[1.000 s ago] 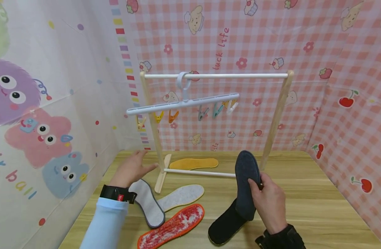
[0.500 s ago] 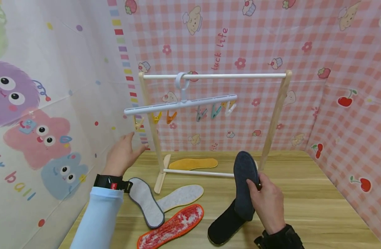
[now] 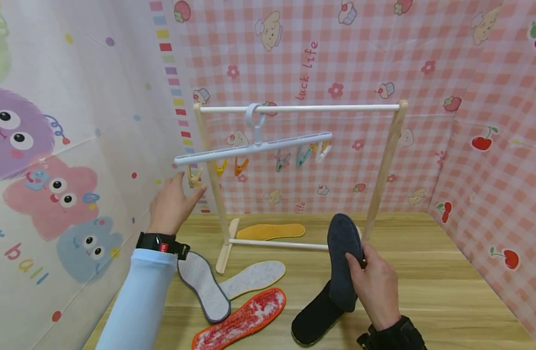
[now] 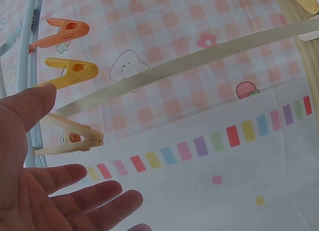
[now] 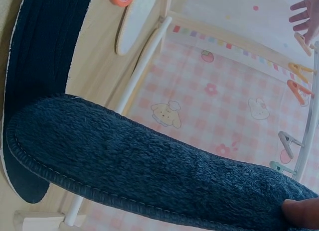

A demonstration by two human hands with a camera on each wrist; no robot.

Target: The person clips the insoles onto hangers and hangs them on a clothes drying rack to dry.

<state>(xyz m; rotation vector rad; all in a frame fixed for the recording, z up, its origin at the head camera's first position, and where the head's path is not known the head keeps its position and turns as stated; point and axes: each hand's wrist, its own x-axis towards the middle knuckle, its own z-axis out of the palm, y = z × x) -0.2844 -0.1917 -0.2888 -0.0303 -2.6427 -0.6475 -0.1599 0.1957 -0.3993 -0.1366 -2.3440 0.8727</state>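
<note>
My right hand (image 3: 378, 287) pinches a dark navy insole (image 3: 341, 248) by its side edge, thumb on top. The right wrist view shows the fuzzy face of this insole (image 5: 149, 156). Beneath it, a black insole (image 3: 316, 318) lies on the table. My left hand (image 3: 170, 206) is raised at the left end of a pale blue hanger (image 3: 233, 152). Its thumb and fingers are spread on either side of a beige clothespin (image 4: 82, 139), without visibly gripping it. Yellow (image 4: 75, 74) and orange (image 4: 65, 32) clothespins hang beside that one.
The hanger hooks over the top bar of a wooden rack (image 3: 388, 165). Grey (image 3: 282, 160), teal (image 3: 303, 156) and white (image 3: 322, 151) clothespins hang to the right. On the table lie grey-white (image 3: 204, 287), pale grey (image 3: 259, 277), red (image 3: 241, 318) and yellow (image 3: 272, 230) insoles.
My left hand has risen from beside the rack's left foot to the beige clothespin. My right hand has kept the navy insole in nearly the same place.
</note>
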